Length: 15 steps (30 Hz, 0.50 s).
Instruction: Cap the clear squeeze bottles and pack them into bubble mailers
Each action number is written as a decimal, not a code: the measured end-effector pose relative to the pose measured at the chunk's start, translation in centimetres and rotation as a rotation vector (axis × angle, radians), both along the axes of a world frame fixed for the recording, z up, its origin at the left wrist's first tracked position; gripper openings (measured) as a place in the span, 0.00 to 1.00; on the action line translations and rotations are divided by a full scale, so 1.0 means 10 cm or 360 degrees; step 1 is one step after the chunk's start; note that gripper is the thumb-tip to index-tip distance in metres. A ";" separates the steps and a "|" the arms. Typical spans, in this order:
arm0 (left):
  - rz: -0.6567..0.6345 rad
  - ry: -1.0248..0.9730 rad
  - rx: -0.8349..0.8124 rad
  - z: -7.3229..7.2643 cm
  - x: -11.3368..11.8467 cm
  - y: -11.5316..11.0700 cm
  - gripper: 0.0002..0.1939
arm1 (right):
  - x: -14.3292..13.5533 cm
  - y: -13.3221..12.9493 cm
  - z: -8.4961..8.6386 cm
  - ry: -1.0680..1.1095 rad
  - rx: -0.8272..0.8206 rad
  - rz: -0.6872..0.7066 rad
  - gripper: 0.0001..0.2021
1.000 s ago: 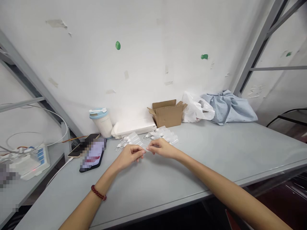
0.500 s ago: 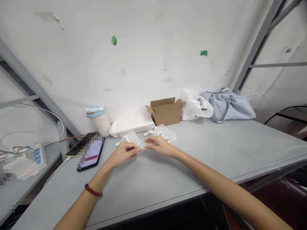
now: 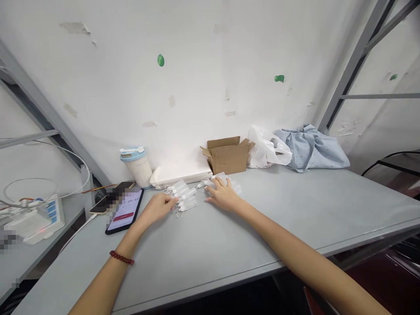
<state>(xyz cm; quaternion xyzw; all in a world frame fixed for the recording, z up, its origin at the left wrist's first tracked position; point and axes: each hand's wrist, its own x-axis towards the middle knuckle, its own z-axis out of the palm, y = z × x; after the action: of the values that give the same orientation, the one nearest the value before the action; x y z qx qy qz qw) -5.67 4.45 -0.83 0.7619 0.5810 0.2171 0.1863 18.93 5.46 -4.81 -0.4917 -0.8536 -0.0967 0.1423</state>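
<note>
At the near edge of the left group of clear plastic vials (image 3: 187,204), my left hand (image 3: 159,207) has its thumb and fingers pinched together by a white tip. The vials are flat-lying, with white tips and thin white string loops. My right hand (image 3: 223,195) lies over a second pile of the same clear vials (image 3: 236,186), palm down with fingers spread. That hand covers part of the pile, and whether its fingertips grip a vial does not show.
Behind the vials are a white paper stack (image 3: 180,173) and an open cardboard box (image 3: 229,159). A lidded cup (image 3: 138,169) and two phones, the nearer one lit (image 3: 126,212), stand left. A white plastic bag (image 3: 262,153) and blue cloth bundle (image 3: 315,148) lie right.
My hands have moved apart. The left drew back left, and the vial between them now lies with the left group. My right hand moved away and spread its fingers over the right pile.
</note>
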 end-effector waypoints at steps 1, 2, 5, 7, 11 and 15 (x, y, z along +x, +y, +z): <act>0.0024 -0.0016 -0.0016 0.01 0.00 0.00 0.22 | 0.00 0.00 0.00 -0.0006 0.0003 -0.0005 0.21; 0.0052 -0.0040 -0.0012 0.03 0.00 -0.01 0.22 | 0.00 0.00 0.01 -0.0008 0.0001 -0.0005 0.20; 0.0158 -0.0098 0.0065 0.10 0.00 -0.03 0.23 | 0.00 0.00 0.04 0.0009 -0.0030 -0.0001 0.16; 0.0206 -0.0113 0.0118 0.13 0.01 -0.04 0.23 | 0.01 0.00 0.07 0.0073 -0.0043 -0.0013 0.13; 0.0152 -0.0164 0.0192 0.11 0.06 -0.06 0.23 | 0.03 0.00 0.15 0.0575 -0.0070 0.0039 0.11; -0.0036 -0.0375 0.0023 0.06 0.15 -0.09 0.18 | 0.01 -0.08 0.27 0.1313 -0.0325 0.0186 0.10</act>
<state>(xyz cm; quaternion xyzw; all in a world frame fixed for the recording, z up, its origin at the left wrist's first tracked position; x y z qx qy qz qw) -4.16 3.51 -0.19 0.7389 0.5450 0.3072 0.2503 19.04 4.66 -2.12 -0.4515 -0.7568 0.2014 0.4277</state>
